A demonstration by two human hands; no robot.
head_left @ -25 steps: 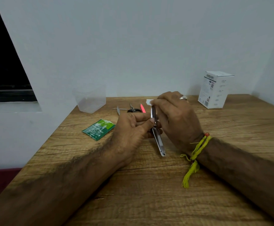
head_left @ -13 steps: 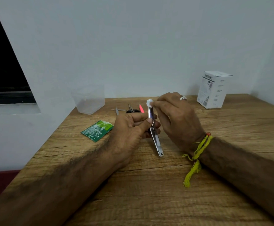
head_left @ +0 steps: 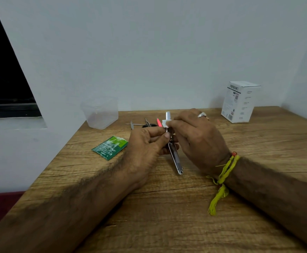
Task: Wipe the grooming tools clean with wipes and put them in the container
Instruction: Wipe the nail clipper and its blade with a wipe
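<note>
My left hand (head_left: 145,145) pinches a long silver nail clipper (head_left: 175,158) at its middle and holds it tilted above the wooden table (head_left: 185,216). My right hand (head_left: 198,137) pinches a small white wipe (head_left: 165,123) around the clipper's upper part, whose metal tip shows above the wipe. Behind the hands lie a pink tool (head_left: 159,122), a dark scissors-like tool (head_left: 147,123) and a thin metal tool (head_left: 133,124). A clear plastic container (head_left: 100,113) stands at the back left of the table.
A green wipe sachet (head_left: 110,147) lies left of my left hand. A white carton (head_left: 240,102) stands at the back right near the wall. A ledge and a dark window are beyond the table's left edge.
The wipe in my right hand slid up to the clipper's tip and then back down a little, leaving the tip bare. My left hand kept its hold.
</note>
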